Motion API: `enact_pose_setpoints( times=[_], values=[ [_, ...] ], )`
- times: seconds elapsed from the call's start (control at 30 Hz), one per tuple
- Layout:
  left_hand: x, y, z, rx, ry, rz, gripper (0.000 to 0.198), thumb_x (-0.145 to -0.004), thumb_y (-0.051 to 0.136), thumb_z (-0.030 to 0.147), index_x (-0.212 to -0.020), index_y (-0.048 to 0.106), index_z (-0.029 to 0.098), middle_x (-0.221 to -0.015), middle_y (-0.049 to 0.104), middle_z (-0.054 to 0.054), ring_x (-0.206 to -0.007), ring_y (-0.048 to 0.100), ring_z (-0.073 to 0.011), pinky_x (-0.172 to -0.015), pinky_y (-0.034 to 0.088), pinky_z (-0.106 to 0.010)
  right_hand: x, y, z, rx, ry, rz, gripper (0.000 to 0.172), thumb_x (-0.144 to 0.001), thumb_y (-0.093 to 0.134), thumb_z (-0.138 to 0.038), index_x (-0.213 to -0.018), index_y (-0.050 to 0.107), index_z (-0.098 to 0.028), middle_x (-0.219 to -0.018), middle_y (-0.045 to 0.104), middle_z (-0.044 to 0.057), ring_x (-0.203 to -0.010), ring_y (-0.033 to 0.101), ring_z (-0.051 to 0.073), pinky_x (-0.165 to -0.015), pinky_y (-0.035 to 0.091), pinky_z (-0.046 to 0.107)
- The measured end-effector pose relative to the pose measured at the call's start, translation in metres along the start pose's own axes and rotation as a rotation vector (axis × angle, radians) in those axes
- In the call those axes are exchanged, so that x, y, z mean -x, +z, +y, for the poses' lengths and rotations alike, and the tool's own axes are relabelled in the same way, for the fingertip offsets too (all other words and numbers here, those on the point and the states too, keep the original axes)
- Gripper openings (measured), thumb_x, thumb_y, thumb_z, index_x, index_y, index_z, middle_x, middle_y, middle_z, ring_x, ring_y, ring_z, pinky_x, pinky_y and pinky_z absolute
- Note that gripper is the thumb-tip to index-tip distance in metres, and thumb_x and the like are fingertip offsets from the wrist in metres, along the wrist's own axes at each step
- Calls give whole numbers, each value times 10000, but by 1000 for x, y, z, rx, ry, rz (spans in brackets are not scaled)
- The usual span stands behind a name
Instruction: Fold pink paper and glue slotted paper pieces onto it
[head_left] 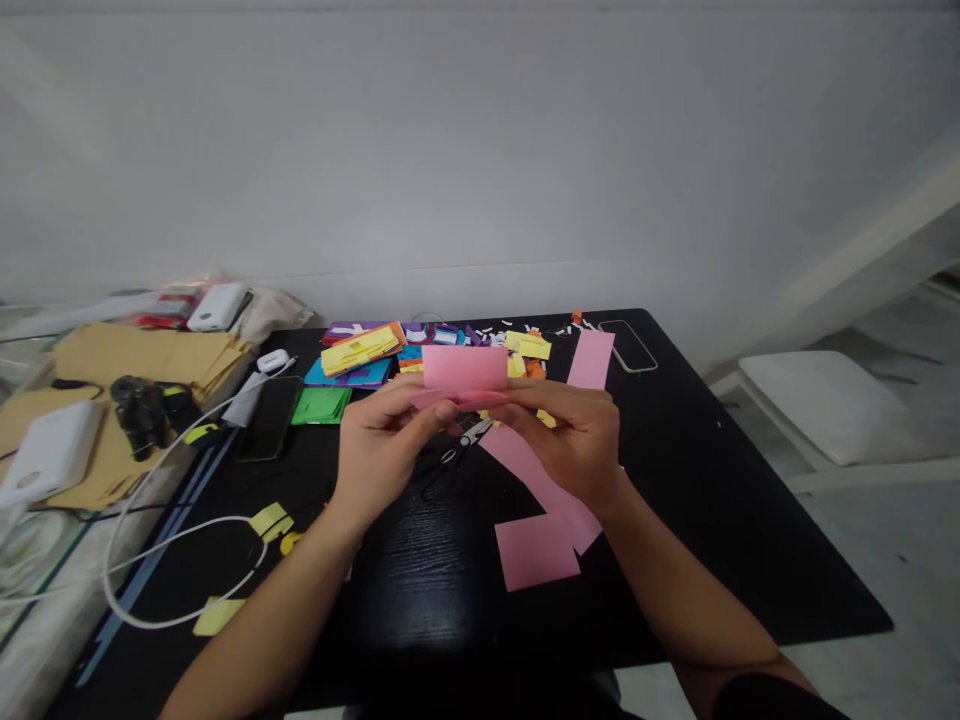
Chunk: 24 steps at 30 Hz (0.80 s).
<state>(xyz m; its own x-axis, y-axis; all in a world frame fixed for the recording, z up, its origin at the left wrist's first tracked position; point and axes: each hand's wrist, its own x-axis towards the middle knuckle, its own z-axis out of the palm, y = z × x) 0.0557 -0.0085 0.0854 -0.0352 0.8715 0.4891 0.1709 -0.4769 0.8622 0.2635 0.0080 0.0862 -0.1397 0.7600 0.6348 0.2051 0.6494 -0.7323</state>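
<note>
Both of my hands hold a small pink paper strip (463, 372) above the black table (720, 500), folded so one flap stands up. My left hand (382, 448) pinches its left end, fingers closed. My right hand (574, 438) pinches its right end, fingers closed. Small scissors (466, 440) lie on the table just under my hands. More pink paper pieces lie below my right hand: a long strip (540, 490) and a square piece (536, 552).
Another pink strip (591, 358) and a pile of coloured paper scraps (375, 352) lie at the table's far side. A dark phone (270, 415), a white cable (172, 540), yellow scraps (270, 520), brown envelopes (150, 360) and white devices sit to the left. A white cushion (817, 400) lies right.
</note>
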Motion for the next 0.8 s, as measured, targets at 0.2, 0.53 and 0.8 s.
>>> enact_pose_setpoints(
  times=[0.2,0.53,0.8],
  values=[
    [1,6,1,15,-58,48,284,-941,815,475,-787,827,238,-729,802,-5,-629,710,-131,-621,572,-262,5,13,-1,-103,139,138,46,-923,848,-300,-911,882,-328,-898,870,-16,-786,824,211,-772,704,381],
    [-2,13,1,160,-162,46,262,-896,856,418,-782,780,195,-717,812,-14,-554,742,-129,-579,633,-243,1,18,-3,-321,366,183,110,-881,857,-345,-835,830,-249,-769,819,1,-688,796,181,-661,668,308],
    [0,16,-1,158,-176,63,337,-897,856,470,-759,723,193,-721,787,-15,-557,736,-142,-563,622,-255,1,22,1,-330,335,259,92,-843,884,-273,-849,797,-243,-770,798,-21,-667,797,163,-653,686,279]
  ],
)
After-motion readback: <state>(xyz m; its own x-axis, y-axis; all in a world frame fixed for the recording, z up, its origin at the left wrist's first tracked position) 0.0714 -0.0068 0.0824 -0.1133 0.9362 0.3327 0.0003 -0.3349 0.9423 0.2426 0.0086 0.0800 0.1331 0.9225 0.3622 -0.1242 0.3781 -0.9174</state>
